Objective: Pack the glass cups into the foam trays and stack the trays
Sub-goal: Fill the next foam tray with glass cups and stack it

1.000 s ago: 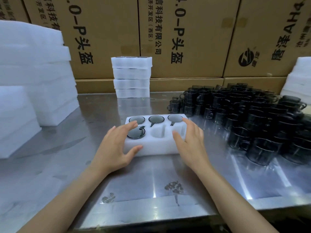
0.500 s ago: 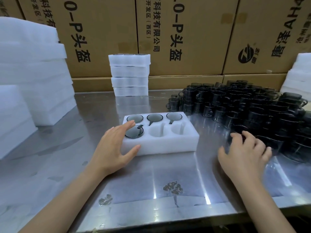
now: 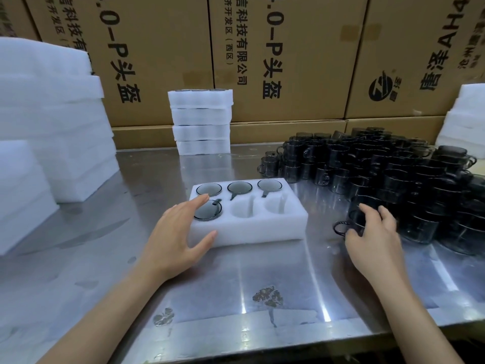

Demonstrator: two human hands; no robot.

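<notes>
Foam tray [image 3: 252,229] white. Glass cups [image 3: 393,177] dark smoky grey, see-through. Stacked trays [image 3: 200,122] and foam sheet piles [image 3: 52,127] white. Counter [image 3: 236,285] silver brushed metal, glare streaks. Cardboard boxes [image 3: 301,56] brown, black print.

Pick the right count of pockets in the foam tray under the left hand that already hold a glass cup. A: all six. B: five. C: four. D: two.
C: in the foam tray the three back pockets and the front-left pocket each hold a glass cup, while the front-middle and front-right pockets show only white foam; the left hand rests on the tray's near-left corner.
</notes>
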